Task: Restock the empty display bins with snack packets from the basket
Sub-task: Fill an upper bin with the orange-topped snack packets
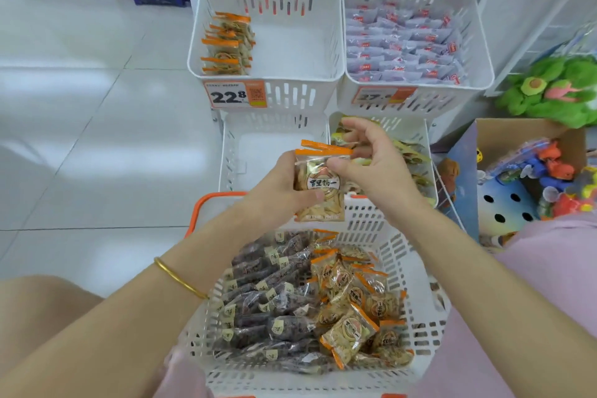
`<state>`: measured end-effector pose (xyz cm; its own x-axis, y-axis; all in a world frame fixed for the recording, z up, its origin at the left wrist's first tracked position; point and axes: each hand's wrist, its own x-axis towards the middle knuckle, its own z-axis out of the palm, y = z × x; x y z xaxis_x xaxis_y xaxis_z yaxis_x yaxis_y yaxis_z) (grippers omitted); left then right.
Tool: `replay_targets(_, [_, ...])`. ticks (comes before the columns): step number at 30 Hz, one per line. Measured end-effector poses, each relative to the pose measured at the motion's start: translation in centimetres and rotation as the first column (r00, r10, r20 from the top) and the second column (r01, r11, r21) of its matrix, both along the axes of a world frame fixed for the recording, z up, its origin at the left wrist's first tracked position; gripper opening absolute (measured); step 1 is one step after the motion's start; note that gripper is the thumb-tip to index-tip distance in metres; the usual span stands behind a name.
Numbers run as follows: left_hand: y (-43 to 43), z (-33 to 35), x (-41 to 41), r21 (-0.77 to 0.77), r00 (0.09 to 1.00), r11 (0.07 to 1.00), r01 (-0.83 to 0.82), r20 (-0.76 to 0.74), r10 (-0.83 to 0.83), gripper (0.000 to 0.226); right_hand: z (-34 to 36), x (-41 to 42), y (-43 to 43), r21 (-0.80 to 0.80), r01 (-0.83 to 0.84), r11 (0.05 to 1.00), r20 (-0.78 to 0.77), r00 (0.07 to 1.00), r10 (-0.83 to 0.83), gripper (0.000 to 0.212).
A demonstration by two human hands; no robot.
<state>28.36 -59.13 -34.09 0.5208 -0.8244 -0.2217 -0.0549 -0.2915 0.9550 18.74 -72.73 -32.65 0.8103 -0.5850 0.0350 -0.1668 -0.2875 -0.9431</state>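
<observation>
My left hand [281,191] grips a small stack of orange-edged snack packets [319,184] above the far rim of the white basket [416,317]. My right hand [365,165] pinches the top right of that stack with thumb and fingers. The basket holds orange-edged packets [355,310] on its right side and dark packets [268,300] on its left. The upper left display bin [268,74] has a short row of orange-edged packets [226,45] along its left wall. Just behind my hands, the lower left bin [232,152] looks empty.
The upper right bin [481,52] is full of pale purple packets. The lower right bin [426,152] holds yellowish packets. A cardboard box of toys [529,184] and a green plush toy [549,87] sit to the right. White tiled floor lies to the left.
</observation>
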Motion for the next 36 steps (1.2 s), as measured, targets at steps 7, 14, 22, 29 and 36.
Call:
replay_targets(7, [-2.2, 5.0, 9.4, -0.147, 0.96, 0.986, -0.079, 0.256, 0.115, 0.057, 6.9, 9.4, -2.9, -0.091, -0.268, 0.959, -0.049, 0.963, 0.264, 0.018])
replay_targets(14, [-3.7, 4.8, 21.0, -0.086, 0.41, 0.935, -0.344, 0.882, 0.232, 0.047, 7.0, 23.1, -6.5, -0.77, 0.133, 0.624, 0.157, 0.987, -0.016, 0.021])
replay_targets(22, [-4.7, 2.8, 25.9, -0.048, 0.293, 0.926, -0.375, 0.941, 0.167, 0.04, 2.3, 36.2, -10.3, -0.763, 0.131, 0.633, 0.096, 0.991, -0.091, 0.025])
replay_targets(29, [-4.6, 1.2, 26.1, -0.148, 0.326, 0.934, -0.326, 0.909, 0.258, 0.031, 2.0, 39.3, -10.1, -0.316, -0.122, 0.941, -0.073, 0.992, 0.104, 0.042])
replay_targets(36, [-4.6, 1.2, 25.9, -0.178, 0.364, 0.929, -0.324, 0.883, 0.296, 0.031, 0.7, 39.7, -8.3, 0.05, -0.008, 0.999, -0.047, 0.999, 0.01, 0.047])
